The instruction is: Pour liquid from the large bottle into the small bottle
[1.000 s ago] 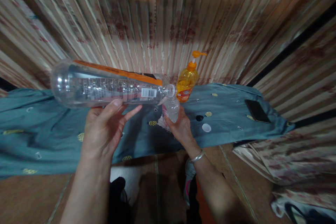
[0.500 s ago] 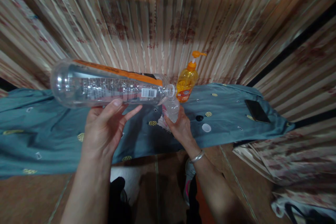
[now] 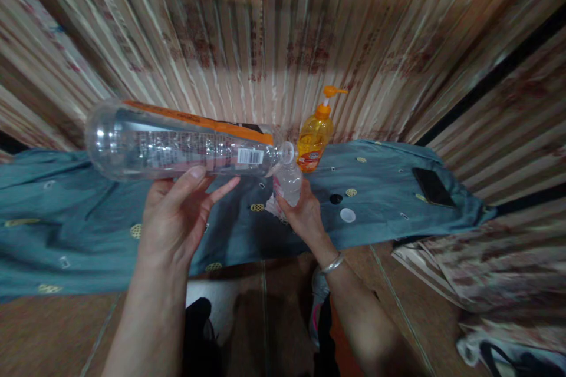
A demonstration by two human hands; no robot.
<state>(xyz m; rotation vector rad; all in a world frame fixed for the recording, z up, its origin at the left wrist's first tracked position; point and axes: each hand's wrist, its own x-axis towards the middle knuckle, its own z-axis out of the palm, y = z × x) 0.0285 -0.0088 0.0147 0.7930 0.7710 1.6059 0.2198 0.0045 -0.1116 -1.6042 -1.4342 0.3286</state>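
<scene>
Large clear bottle [image 3: 190, 144]: orange-edged label with a barcode; small print illegible, brand unreadable. Pump bottle [image 3: 315, 138], amber with an orange pump: red label, lettering too small to read. Small clear bottle [image 3: 289, 184]: pinkish label partly covered by the right hand [image 3: 302, 210]; its lower part is hidden.

The large bottle lies near-horizontal above the bench [image 3: 380, 212], its mouth at the top of the small bottle; contact between the two cannot be confirmed. The left hand [image 3: 177, 215] supports its underside, thumb against the wall, one finger extended. The right hand is wrapped around the small bottle.
</scene>
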